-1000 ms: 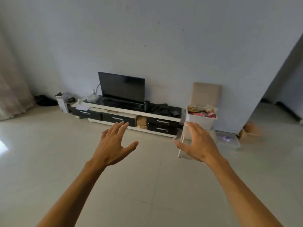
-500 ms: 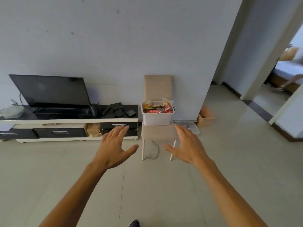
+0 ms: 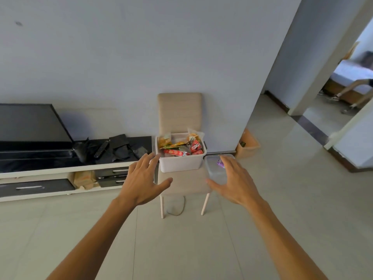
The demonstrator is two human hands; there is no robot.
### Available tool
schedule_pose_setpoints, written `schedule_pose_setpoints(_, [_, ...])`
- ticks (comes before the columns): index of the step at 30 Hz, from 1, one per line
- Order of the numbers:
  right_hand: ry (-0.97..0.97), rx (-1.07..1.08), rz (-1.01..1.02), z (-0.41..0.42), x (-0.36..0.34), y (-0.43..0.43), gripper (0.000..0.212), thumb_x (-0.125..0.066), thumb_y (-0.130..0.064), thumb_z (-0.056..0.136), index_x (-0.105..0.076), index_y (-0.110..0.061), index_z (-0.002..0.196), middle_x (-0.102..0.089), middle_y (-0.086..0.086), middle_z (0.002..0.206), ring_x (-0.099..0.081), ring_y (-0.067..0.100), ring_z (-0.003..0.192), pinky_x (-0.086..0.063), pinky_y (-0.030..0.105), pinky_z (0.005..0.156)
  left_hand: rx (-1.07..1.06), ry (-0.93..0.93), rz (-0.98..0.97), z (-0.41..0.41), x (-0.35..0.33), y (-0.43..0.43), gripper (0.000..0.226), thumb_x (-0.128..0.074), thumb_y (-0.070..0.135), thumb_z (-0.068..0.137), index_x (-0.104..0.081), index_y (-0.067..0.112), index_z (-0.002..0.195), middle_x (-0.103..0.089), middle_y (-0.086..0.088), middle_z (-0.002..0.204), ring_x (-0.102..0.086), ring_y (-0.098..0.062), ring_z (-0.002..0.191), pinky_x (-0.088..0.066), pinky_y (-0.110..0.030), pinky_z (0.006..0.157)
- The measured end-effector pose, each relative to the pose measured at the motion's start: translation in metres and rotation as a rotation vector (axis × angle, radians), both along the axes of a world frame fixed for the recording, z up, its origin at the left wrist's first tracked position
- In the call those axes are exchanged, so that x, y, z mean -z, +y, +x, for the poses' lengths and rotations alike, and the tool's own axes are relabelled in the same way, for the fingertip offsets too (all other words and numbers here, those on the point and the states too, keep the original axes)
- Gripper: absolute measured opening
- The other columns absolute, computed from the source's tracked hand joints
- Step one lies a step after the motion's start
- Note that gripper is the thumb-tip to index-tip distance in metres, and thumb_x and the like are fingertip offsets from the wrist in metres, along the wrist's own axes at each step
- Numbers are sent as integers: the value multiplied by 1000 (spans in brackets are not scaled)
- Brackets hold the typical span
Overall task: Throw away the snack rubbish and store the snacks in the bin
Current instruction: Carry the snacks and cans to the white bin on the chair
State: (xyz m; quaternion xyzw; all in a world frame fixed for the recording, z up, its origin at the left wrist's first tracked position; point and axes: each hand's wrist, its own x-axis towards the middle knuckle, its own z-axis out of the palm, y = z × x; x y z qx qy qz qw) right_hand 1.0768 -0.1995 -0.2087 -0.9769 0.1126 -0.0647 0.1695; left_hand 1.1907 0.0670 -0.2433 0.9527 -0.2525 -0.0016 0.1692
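A white bin (image 3: 181, 164) full of colourful snack packets (image 3: 179, 146) stands on the seat of a beige chair (image 3: 179, 110) against the wall. My left hand (image 3: 143, 178) is stretched out with fingers spread, just left of the bin and in front of it, holding nothing. My right hand (image 3: 234, 180) is also spread and empty, to the right of the bin, and partly covers a clear plastic lid (image 3: 214, 168) lying on the floor beside the chair.
A low TV stand (image 3: 60, 172) with a dark screen (image 3: 30, 124), a remote and black items runs along the wall at left. A small tan box (image 3: 248, 146) sits on the floor at right. A doorway at far right shows another person's legs. Tiled floor lies between me and the chair.
The view has closed in on the chair and bin, which now look larger and nearer. Both hands stay spread and empty and have reached closer to the bin's sides.
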Motion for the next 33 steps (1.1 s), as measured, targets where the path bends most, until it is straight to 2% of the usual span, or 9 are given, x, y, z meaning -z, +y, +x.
schedule_pose_setpoints(3, [21,14,9,55,14,-37,92,-61,-70,79,-32,-18,148,-38,-2,152,-39,19,139,-40,39,109,-4,31,19,53,18,-31,94,-37,83,82,-13,31,156,-17,5,164,-15,-21,151,-13,-49,121])
schedule_pose_setpoints(7, [20,-4,42,135,34,-86,86,-66,-67,78,-34,-23,144,-44,-4,145,-47,16,130,-42,34,103,-31,59,29,122,38,-75,92,-39,82,82,-17,30,156,-22,4,162,-18,-20,149,-15,-49,121])
schedule_pose_setpoints(11, [91,-35,80,214,52,-129,94,-61,-77,73,-29,-29,147,-44,-7,147,-47,14,130,-47,38,102,-72,131,36,177,48,-119,93,-38,82,80,-19,30,155,-23,5,162,-20,-20,149,-17,-49,122])
schedule_pose_setpoints(14, [132,-76,58,272,65,-152,95,-61,-76,75,-28,-24,148,-41,-3,151,-40,17,138,-41,38,107,-99,164,36,218,58,-149,92,-43,80,81,-21,29,155,-24,5,162,-22,-20,148,-17,-47,121])
schedule_pose_setpoints(19, [207,-74,86,348,95,-183,93,-55,-82,72,-31,-28,144,-46,-4,145,-47,17,132,-48,39,101,-93,225,38,279,86,-190,94,-48,81,80,-20,31,154,-26,6,160,-27,-19,146,-17,-46,120])
schedule_pose_setpoints(25, [279,-49,21,428,136,-213,92,-55,-79,77,-34,-21,145,-48,-1,145,-47,20,131,-45,38,101,-2,320,50,359,141,-233,100,-53,84,73,-21,33,152,-29,6,159,-32,-21,144,-28,-48,118])
schedule_pose_setpoints(29, [357,-58,24,475,173,-231,92,-58,-75,80,-32,-17,148,-44,3,149,-44,23,134,-44,41,103,45,408,83,388,174,-268,101,-62,77,74,-20,31,153,-26,5,160,-29,-22,145,-28,-46,115])
schedule_pose_setpoints(33, [410,-96,14,525,222,-256,83,-60,-70,82,-41,-16,141,-53,3,137,-52,23,124,-46,36,93,52,485,61,415,222,-312,101,-69,71,73,-22,27,151,-31,2,155,-36,-24,139,-36,-46,112])
